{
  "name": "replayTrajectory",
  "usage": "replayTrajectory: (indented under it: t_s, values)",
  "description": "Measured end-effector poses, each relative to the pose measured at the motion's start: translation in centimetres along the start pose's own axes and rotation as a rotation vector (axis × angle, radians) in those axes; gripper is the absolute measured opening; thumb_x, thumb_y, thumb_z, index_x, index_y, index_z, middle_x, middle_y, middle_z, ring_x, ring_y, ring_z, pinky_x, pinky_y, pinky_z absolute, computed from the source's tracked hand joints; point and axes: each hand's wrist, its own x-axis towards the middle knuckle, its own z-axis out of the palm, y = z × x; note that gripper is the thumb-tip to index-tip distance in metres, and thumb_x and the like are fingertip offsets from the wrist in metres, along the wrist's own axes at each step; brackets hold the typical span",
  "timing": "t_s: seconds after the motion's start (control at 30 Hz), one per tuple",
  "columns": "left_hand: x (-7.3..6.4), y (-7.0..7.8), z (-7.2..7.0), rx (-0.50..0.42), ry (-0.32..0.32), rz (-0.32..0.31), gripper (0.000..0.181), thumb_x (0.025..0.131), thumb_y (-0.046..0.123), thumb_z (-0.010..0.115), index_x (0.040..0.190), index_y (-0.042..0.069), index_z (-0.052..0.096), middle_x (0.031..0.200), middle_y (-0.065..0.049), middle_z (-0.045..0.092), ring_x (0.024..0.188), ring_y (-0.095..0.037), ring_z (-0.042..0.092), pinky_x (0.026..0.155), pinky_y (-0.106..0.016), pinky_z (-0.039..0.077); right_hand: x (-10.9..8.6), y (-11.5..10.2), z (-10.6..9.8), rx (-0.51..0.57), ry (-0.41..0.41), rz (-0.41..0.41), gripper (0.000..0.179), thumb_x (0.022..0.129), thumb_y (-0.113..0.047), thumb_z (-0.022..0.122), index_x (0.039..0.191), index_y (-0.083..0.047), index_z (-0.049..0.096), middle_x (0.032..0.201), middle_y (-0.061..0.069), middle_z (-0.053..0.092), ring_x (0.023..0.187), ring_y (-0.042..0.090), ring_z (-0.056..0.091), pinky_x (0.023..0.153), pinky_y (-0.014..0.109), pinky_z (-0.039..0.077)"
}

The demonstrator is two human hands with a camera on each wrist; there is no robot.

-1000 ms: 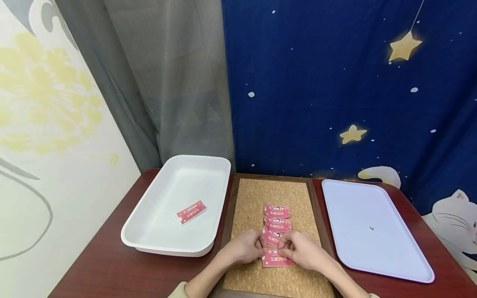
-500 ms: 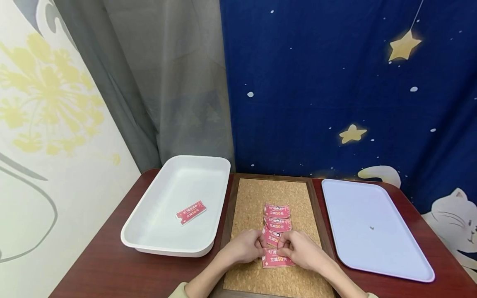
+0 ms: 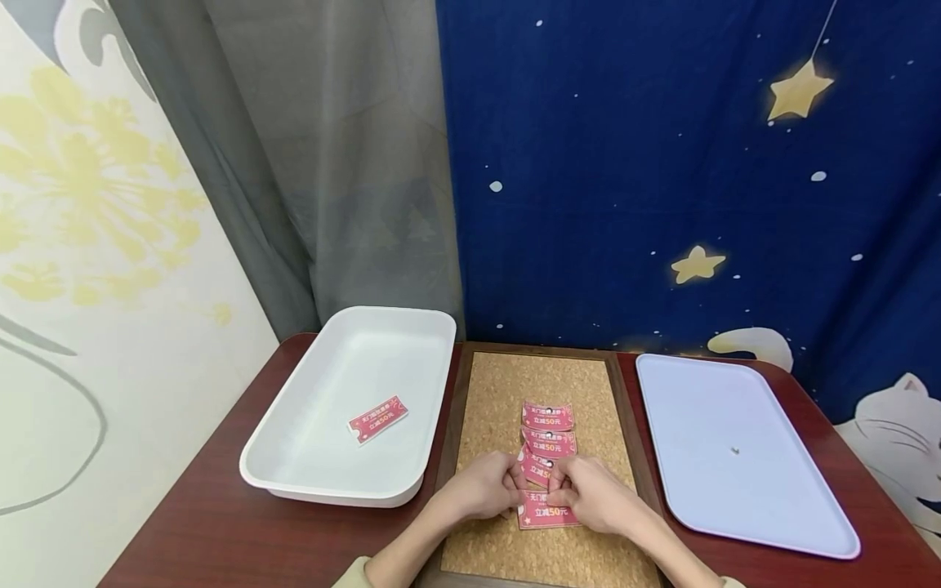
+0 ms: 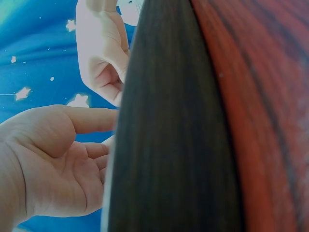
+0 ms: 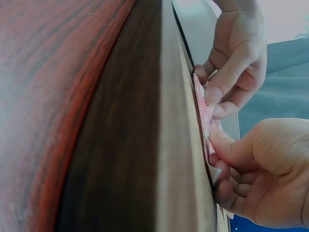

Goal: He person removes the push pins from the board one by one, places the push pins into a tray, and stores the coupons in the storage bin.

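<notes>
Several pink paper coupons printed "50元" lie in an overlapping column on a wood-framed cork board (image 3: 500, 376). Both hands work at the third coupon (image 3: 537, 470) from the top. Its left side is pinched by my left hand (image 3: 485, 487), thumb against fingers. On its right side, my right hand (image 3: 597, 493) pinches the paper between thumb and curled fingertips, as the right wrist view also shows. Below them is the lowest coupon (image 3: 546, 518), partly covered by the right hand. A small dark dot shows on the third coupon. The board's frame (image 4: 169, 121) hides the fingertips in the left wrist view.
A deep white tub (image 3: 294, 482) stands left of the board with a pink coupon (image 3: 377, 419) inside. To the right lies a shallow pale tray (image 3: 728, 408) bearing one tiny object (image 3: 735, 450), too small to tell. Curtains hang behind the reddish table (image 3: 213, 523).
</notes>
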Motion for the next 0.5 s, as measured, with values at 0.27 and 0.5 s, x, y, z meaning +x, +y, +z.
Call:
replayTrajectory:
  t_s: [0.27,0.5]
  values:
    - [0.00,-0.12,-0.03,-0.004,0.002,0.004,0.018,0.086,-0.006,0.072,0.077,0.006,0.062,0.061,-0.001,0.059,0.051,-0.012,0.059,0.046,-0.021,0.039,-0.27,0.41,-0.23,0.090,0.003,-0.023,0.017,0.089,-0.014,0.075,0.080,-0.014,0.060,0.071,-0.011,0.055,0.062,-0.001,0.046,0.057,0.023,0.043]
    - [-0.15,-0.29,-0.23,-0.018,0.012,0.022,0.017,0.086,-0.007,0.069,0.078,0.006,0.062,0.062,-0.002,0.059,0.052,-0.011,0.057,0.047,-0.020,0.039,-0.61,0.40,-0.67,0.165,0.035,-0.012,0.015,0.092,-0.013,0.072,0.083,-0.014,0.060,0.072,-0.006,0.059,0.059,0.000,0.050,0.053,0.023,0.044]
